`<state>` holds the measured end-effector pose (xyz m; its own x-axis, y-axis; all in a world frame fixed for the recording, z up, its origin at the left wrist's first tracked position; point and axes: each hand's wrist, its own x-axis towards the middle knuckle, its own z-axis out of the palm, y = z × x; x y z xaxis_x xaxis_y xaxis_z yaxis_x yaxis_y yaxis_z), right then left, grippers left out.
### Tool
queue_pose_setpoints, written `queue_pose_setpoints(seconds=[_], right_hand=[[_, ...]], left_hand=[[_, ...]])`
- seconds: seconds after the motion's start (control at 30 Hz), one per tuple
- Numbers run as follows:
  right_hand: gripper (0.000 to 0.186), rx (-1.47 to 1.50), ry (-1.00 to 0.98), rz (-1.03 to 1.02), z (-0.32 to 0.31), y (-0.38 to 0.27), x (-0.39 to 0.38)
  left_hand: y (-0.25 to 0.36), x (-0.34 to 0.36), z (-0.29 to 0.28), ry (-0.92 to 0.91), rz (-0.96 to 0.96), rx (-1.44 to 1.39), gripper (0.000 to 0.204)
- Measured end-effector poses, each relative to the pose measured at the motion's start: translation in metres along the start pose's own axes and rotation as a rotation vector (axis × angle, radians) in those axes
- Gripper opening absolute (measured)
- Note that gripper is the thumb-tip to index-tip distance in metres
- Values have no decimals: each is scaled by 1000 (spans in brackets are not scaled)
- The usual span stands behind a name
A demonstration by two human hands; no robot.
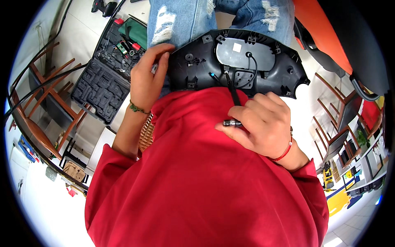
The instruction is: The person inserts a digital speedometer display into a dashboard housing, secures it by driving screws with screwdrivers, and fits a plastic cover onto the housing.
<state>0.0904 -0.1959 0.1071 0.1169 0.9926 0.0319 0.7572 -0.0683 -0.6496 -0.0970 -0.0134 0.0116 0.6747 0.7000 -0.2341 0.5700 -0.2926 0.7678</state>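
Note:
A black moulded plastic panel [181,70] rests across my lap, its ribbed inner side up. Set into it is a smooth grey oval plate [225,57] with a white square label and a thin black cable. My left hand [150,68] curls its thumb and fingers at the panel's left end. Close to my red shirt, my right hand [263,121] is closed around a black cylindrical connector [232,122] with silver rings. A black cord [235,95] runs from the panel up to that hand. A small blue-tipped plug [212,75] lies loose on the panel.
At left on the floor lies an open black tool case [101,88] with tools and a green pouch [135,32]. A cordless drill [103,7] is beyond it. An orange and black body [325,33] looms close at right. Wooden chairs [55,96] stand on both sides.

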Motion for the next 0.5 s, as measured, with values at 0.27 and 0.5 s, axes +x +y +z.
queue_pose_setpoints(seconds=[0.27,0.5], right_hand=[[20,39,136,-151,-1,5,-6],[21,149,178,-152,-5,13,-20]], left_hand=[[20,-11,6,-89,530,292,21],[12,-18,20,-154,498,397,33]])
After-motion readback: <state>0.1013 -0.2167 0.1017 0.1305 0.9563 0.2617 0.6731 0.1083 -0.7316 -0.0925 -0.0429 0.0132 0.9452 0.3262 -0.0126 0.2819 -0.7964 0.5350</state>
